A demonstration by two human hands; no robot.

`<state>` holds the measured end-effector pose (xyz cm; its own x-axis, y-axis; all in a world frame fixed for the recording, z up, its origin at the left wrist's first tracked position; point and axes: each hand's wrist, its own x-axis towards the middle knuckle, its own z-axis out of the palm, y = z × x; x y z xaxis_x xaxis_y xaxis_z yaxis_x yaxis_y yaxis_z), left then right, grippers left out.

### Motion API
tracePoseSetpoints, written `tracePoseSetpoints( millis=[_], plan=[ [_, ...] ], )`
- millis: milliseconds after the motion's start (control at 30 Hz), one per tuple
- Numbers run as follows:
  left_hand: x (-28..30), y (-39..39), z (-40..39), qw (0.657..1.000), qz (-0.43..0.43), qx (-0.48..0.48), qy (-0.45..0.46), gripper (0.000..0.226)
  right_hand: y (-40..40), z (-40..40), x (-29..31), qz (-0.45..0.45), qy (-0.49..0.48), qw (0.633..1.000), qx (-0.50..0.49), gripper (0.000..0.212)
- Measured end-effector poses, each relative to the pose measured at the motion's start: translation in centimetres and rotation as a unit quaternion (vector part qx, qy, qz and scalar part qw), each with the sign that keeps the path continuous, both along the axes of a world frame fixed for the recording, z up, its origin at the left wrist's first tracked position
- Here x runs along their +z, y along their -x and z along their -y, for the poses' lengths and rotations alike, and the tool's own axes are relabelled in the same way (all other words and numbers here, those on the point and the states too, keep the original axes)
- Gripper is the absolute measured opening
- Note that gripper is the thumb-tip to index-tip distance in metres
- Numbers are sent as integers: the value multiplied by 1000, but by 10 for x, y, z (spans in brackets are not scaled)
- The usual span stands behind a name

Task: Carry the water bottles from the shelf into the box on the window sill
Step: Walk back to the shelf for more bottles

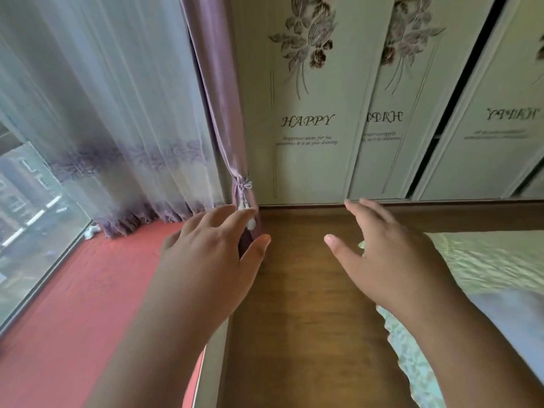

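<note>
Neither water bottles, nor a shelf, nor a box show in the head view. My left hand (212, 245) is held out in front of me, palm down, fingers apart and holding nothing, above the edge where the red window sill (73, 304) meets the wooden floor (294, 304). My right hand (385, 254) reaches forward beside it, also spread and holding nothing, over the floor near the bed's edge.
A sheer curtain (103, 113) and a tied purple drape (223, 113) hang over the window glass (29, 216) at left. White wardrobe doors (309, 128) with flower prints and "HAPPY" lettering stand straight ahead. A bed with a pale patterned cover (485, 260) lies at right.
</note>
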<state>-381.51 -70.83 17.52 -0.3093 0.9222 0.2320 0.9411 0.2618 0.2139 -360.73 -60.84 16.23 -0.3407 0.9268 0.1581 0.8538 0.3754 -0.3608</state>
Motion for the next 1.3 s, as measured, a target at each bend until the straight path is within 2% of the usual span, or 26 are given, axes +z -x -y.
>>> tracePoseSetpoints(
  millis=[233, 500, 700, 1100, 1300],
  plan=[
    [-15, -28, -60, 1000, -15, 13, 10, 59, -16, -54, -6, 42, -9, 999, 15, 68],
    [-29, -16, -127, 1000, -17, 2, 21, 60, -7, -117, -19, 58, 4, 998, 5, 68],
    [-40, 19, -199, 999, 4, -25, 27, 60, 27, -175, -26, 64, 17, 998, -20, 67],
    [-37, 124, -339, 995, -10, -93, 14, 58, 132, -287, -22, 42, 12, 997, -57, 67],
    [-39, 148, -389, 994, 6, -106, 16, 59, 153, -340, -30, 35, 21, 997, -66, 67]
  ],
)
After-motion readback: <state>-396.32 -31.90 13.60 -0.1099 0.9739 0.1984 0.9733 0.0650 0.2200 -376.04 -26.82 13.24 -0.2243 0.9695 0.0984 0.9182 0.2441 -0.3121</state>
